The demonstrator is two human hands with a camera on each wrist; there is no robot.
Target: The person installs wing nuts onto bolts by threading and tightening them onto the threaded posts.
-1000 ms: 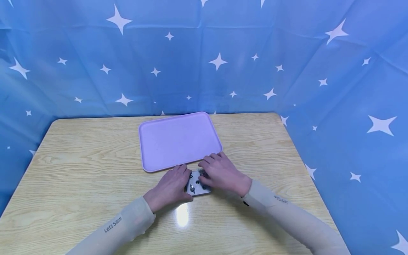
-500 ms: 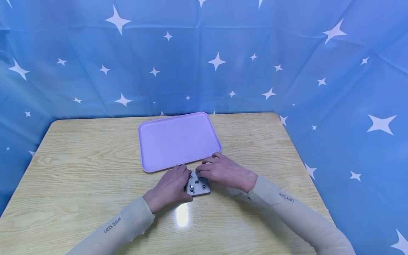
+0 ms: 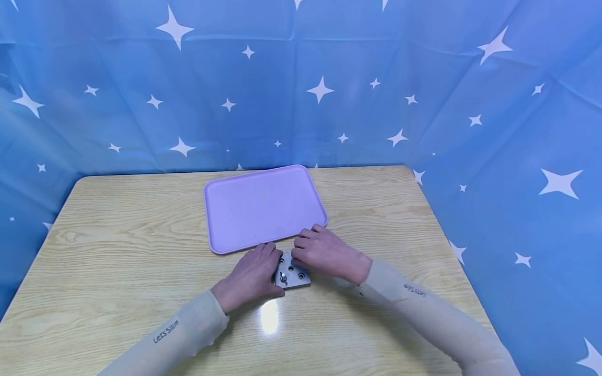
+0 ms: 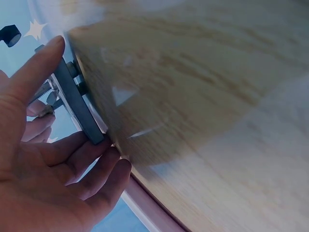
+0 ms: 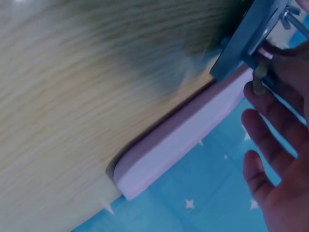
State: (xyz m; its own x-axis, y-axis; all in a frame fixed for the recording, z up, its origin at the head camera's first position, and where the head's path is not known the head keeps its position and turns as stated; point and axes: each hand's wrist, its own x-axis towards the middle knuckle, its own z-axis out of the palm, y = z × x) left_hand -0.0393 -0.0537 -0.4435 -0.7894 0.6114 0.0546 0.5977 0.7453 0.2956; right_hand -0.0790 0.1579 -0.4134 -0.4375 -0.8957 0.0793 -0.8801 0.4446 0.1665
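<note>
A small grey metal plate (image 3: 296,281) with round holes lies in front of the tray. My left hand (image 3: 249,272) grips its left side, thumb at the near edge and fingers at the far edge. A wing nut on a bolt (image 3: 283,278) stands at the plate's near left corner. My right hand (image 3: 331,254) is over the far right corner. There, in the right wrist view, thumb and forefinger pinch another wing nut (image 5: 260,77) on a bolt through the plate (image 5: 244,41). Bolt ends show under the plate (image 4: 77,101) in the left wrist view.
A purple tray (image 3: 265,209) lies just beyond the plate, close to the fingers of both hands. The wooden table (image 3: 127,224) ends at a blue curtain with white stars (image 3: 282,94) behind and at the sides.
My right hand drew back to the right from the plate, fingers extending, then came back in over the far right corner with fingers curled. My left hand has stayed on the plate.
</note>
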